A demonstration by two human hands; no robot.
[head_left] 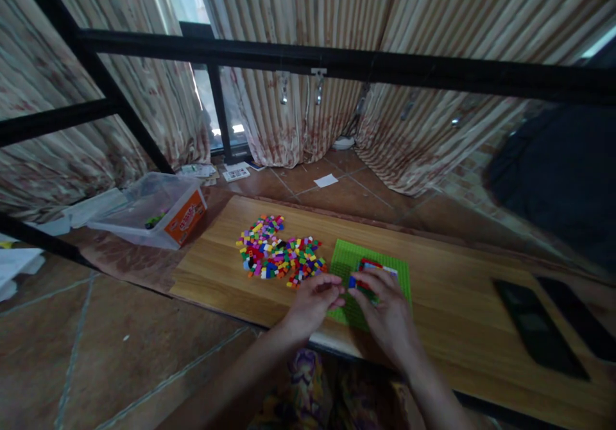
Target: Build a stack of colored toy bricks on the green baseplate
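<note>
A green studded baseplate (346, 253) lies on the wooden table. On it is a low build of toy bricks (368, 264) in red, blue, white and other colours, partly covered by my right hand. My right hand (387, 308) reaches over the plate, its thumb and fingers closed around bricks at the build's left side, where a blue one shows. Just left of it, over the plate's left edge, is my left hand (310, 305). Its fingertips are pinched together; anything between them is too small to make out. Loose toy bricks (279, 253) of many colours form a pile beyond my left hand.
A clear plastic box (139, 228) with an orange label stands on the floor left of the table (452, 289). Two dark flat objects, one a dark slab (536, 327), lie at the table's right end. A black metal bar (269, 58) crosses before the curtains (308, 6).
</note>
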